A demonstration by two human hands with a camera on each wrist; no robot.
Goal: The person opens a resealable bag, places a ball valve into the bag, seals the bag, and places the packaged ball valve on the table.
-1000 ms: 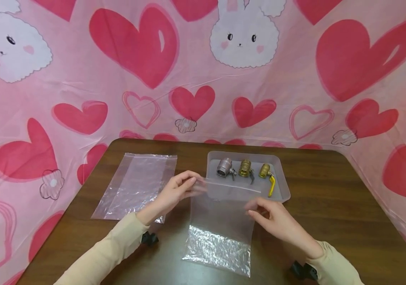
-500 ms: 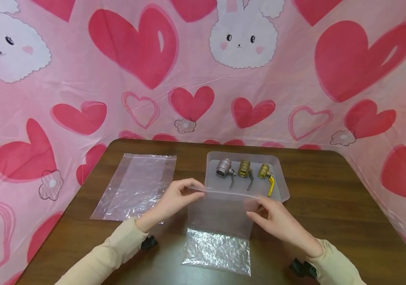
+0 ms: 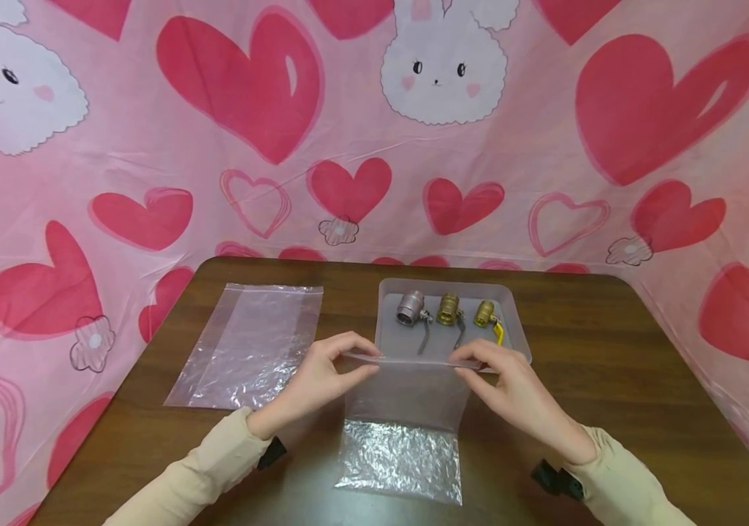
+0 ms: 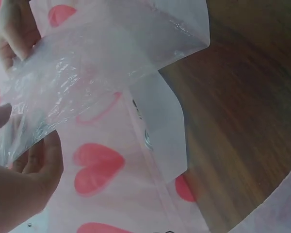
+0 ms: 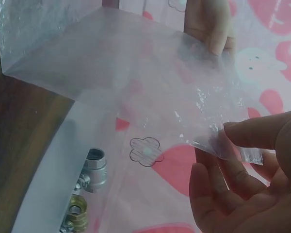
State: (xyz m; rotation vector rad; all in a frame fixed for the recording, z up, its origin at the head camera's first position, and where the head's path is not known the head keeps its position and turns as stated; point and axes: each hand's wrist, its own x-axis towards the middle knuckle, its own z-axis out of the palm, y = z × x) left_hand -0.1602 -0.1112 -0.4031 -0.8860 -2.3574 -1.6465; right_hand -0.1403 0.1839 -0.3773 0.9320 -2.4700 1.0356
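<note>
A clear plastic zip bag (image 3: 407,394) stands raised at its top edge, while its crinkled lower part lies on the table. My left hand (image 3: 321,376) pinches the bag's upper left corner between thumb and fingers. At the upper right corner, my right hand (image 3: 519,387) pinches the same edge. In the right wrist view the right thumb (image 5: 254,133) presses the film against the fingers beneath. The left wrist view shows the bag (image 4: 102,53) stretched between both hands. Whether its mouth is parted I cannot tell.
Behind the bag, a translucent plastic tray (image 3: 520,321) holds a silver ball valve (image 3: 410,307), a brass valve (image 3: 448,310) and a smaller brass valve with a yellow lever (image 3: 484,314). Another clear bag (image 3: 249,343) lies flat at left on the brown table (image 3: 611,380).
The right fingers have closed onto the bag's right corner. The bag's top edge has come slightly down and nearer, now level between both hands.
</note>
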